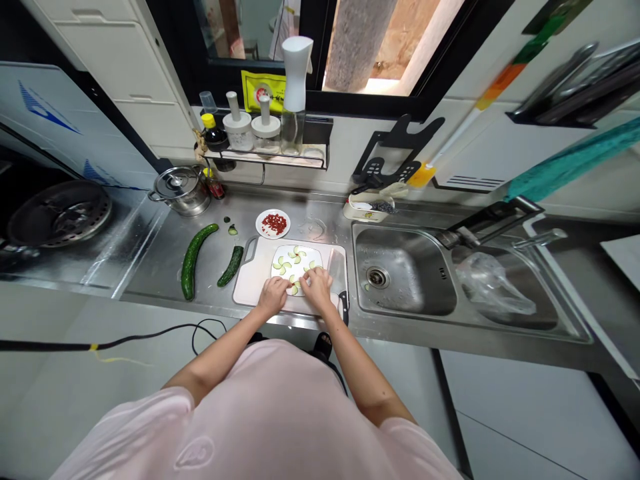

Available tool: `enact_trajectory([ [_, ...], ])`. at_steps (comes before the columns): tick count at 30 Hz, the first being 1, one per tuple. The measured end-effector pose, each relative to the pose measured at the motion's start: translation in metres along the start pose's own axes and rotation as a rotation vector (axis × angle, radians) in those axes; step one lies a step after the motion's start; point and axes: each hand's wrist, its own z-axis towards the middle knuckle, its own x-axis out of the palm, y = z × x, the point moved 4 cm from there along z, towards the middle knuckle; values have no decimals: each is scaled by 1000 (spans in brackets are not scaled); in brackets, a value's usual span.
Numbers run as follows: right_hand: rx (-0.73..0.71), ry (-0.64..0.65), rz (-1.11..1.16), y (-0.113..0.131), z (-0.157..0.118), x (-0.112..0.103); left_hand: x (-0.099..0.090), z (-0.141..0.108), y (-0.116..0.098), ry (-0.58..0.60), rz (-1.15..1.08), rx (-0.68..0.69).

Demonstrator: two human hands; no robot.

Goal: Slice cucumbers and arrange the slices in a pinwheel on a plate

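A white square plate lies on the pale cutting board. Thin cucumber slices form small pinwheel shapes on it, one with a red bit at its centre. Over the plate's near left edge, my left hand has its fingers closed at a slice. My right hand bends its fingers over the near right part, tips close together; whatever they hold is too small to make out. A knife rests at the board's right edge. Behind the board is a round white dish of red pieces.
A whole cucumber and a cut cucumber lie left of the board. A steel pot stands behind them. To the right is a sink; above the counter hangs a rack with jars and bottles.
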Motion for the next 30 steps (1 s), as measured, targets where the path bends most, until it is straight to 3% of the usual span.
enact_trajectory([
  [9,36,-82,113,-1,-4,-10,-14,18,18,-136,-16,-114],
  [21,86,-180,177,-4,-25,-25,-44,67,74,-376,-1,-327],
  [30,111,-259,233,-15,-36,-29,-49,98,104,-417,2,-581],
])
